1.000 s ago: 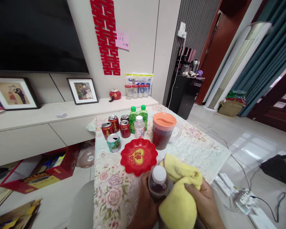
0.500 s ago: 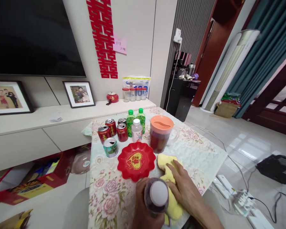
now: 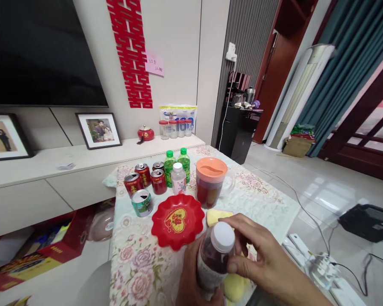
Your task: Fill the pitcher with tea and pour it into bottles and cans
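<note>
Near the front edge of the table, my left hand is wrapped around a plastic bottle of dark liquid, its white cap on. My right hand is beside the bottle's neck, fingers curved and apart; the thumb is close to the bottle, and whether it touches I cannot tell. Partly covered by that hand, a yellow cloth lies on the table. A red scalloped plate sits just beyond the bottle. Behind the cloth stands a clear pitcher of dark liquid with an orange lid.
Several drink cans stand at the table's left, beside two green bottles and a white-capped bottle. A flowered cloth covers the table. Cables and power strips lie on the floor at right.
My right hand has left the yellow cloth and come up beside the bottle's neck. The bottle, still in my left hand, shows more of its side. The view has shifted slightly.
</note>
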`<state>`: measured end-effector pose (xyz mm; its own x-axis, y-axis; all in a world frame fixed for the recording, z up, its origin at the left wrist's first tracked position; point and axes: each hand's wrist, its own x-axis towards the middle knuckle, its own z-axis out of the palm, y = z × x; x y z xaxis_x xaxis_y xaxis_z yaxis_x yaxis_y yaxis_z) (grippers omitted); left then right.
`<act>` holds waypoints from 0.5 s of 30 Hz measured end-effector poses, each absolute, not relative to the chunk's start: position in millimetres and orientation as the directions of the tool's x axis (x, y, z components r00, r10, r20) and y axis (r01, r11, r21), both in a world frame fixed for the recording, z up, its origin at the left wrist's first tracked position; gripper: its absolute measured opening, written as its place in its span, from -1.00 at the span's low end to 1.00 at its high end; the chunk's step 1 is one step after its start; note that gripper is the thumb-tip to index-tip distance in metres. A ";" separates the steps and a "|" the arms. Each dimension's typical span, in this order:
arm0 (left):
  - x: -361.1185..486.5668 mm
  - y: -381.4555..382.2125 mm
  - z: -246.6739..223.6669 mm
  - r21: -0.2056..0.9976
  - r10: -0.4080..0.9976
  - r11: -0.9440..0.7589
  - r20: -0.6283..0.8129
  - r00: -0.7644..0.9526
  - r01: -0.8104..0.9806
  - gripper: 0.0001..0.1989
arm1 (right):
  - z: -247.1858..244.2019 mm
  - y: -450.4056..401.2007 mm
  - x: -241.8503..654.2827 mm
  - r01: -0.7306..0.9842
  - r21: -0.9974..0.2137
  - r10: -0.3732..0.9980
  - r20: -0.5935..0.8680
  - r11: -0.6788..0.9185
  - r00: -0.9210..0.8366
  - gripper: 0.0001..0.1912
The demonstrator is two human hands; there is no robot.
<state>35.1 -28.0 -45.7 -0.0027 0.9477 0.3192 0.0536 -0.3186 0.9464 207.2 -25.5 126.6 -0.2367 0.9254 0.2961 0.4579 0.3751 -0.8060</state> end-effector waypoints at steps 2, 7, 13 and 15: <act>33.7 -24.3 -36.5 0.940 0.943 -0.334 0.334 0.010 0.068 -0.19 | 136.3 -17.2 208.7 0.437 -0.829 0.935 0.276 0.350 -0.224 -0.47; 38.7 -14.1 -21.7 0.900 0.907 -0.421 0.419 0.046 0.111 -0.08 | 165.2 -4.7 215.0 0.503 -0.784 0.931 0.326 0.364 -0.167 -0.55; 65.9 -7.2 -25.1 0.937 0.932 -0.342 0.329 0.151 0.070 0.11 | 193.8 -3.2 232.9 0.622 -0.665 0.893 0.430 0.414 -0.134 -0.66; 76.2 0.1 -31.7 0.942 0.918 -0.336 0.327 0.225 0.003 0.18 | 204.1 -2.3 247.9 0.663 -0.649 0.890 0.451 0.373 -0.060 -0.66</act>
